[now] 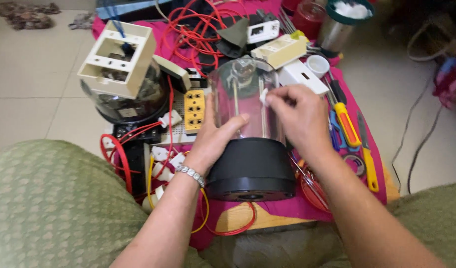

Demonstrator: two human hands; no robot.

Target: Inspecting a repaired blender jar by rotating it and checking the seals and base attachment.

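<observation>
A clear blender jar (243, 94) with a black round base (251, 168) lies tilted toward me on a pink cloth (372, 168). My left hand (214, 139) grips the jar's clear wall on its left side, thumb across the front; a silver bracelet circles that wrist. My right hand (297, 116) rests on the jar's right side, and its fingertips pinch a small white piece (263, 97) against the wall. Metal rods show inside the jar.
A cream plastic switch box (119, 57) sits on a dark bowl at the left. A yellow socket strip (194, 110), red wires (198, 30), white plugs (163, 164), screwdrivers with yellow handles (347, 124), a steel cup (337, 30) and tape (356, 164) crowd the cloth. My knees frame the bottom.
</observation>
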